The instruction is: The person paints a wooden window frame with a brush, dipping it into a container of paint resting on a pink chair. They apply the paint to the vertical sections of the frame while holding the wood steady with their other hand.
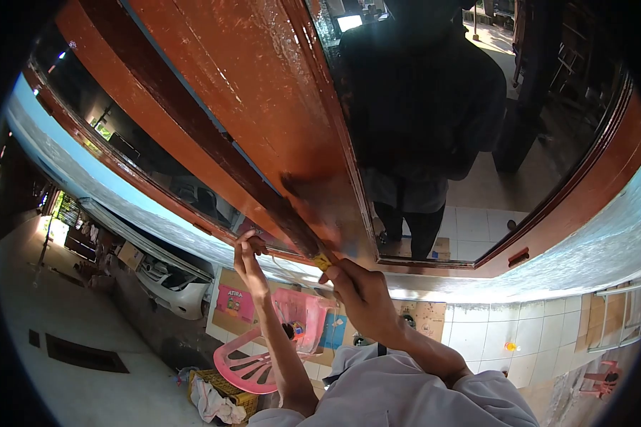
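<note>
My right hand is closed around what looks like a paintbrush with a yellow part showing. Its tip meets the lower end of a dark brown upright strip on the wooden window frame. The bristles are hard to make out. To the left, my left hand is raised to the frame's lower edge, its fingers bent but apart, with nothing visible in them. Dark glass panes flank the orange-brown wood, the right one reflecting a standing person.
Below stands a pink plastic chair with small items on its seat. A yellow crate with cloth lies beside it. Cardboard covers part of the tiled floor. A white car is at left, a metal rack at right.
</note>
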Available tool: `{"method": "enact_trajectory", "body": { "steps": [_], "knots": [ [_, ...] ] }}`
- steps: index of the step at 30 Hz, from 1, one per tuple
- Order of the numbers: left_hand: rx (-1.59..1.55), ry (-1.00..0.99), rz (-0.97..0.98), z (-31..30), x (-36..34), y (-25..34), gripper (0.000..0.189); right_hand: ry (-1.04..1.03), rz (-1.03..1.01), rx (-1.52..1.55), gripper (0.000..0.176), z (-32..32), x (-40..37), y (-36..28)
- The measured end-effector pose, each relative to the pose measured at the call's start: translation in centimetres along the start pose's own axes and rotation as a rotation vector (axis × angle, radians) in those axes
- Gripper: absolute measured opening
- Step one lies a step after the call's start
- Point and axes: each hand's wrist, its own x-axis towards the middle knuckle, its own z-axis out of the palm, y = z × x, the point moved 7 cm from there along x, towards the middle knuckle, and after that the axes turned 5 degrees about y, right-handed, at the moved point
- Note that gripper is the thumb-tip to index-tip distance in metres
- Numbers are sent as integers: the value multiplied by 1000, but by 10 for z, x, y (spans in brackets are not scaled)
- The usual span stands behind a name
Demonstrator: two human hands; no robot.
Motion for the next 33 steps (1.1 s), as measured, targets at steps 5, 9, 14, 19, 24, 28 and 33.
{"method": "enact_trajectory", "body": {
  "steps": [5, 9, 14, 19, 24, 28, 33],
  "knots": [
    [13, 4, 3, 3, -2, 5, 43, 13, -86, 20, 21, 14, 27, -22],
    [20, 20, 3, 0, -2, 4, 44, 80, -131, 37, 27, 19, 32, -27],
    [29, 20, 13, 0, -3, 8, 44, 85, -92, -124, 23, 16, 25, -32],
    [39, 27, 8, 0, -4, 8, 44, 135, -89, -60, 31, 14, 24, -31],
    [5, -2, 11, 3, -3, 8, 49, 128, -59, -49, 34, 10, 23, -28],
    [10, 3, 1, 4, -5, 6, 48, 113, -54, -81, 34, 5, 21, -20],
    [18, 13, -7, 4, -7, 9, 48, 116, -19, -37, 34, -5, 8, -9]
  ]
}}
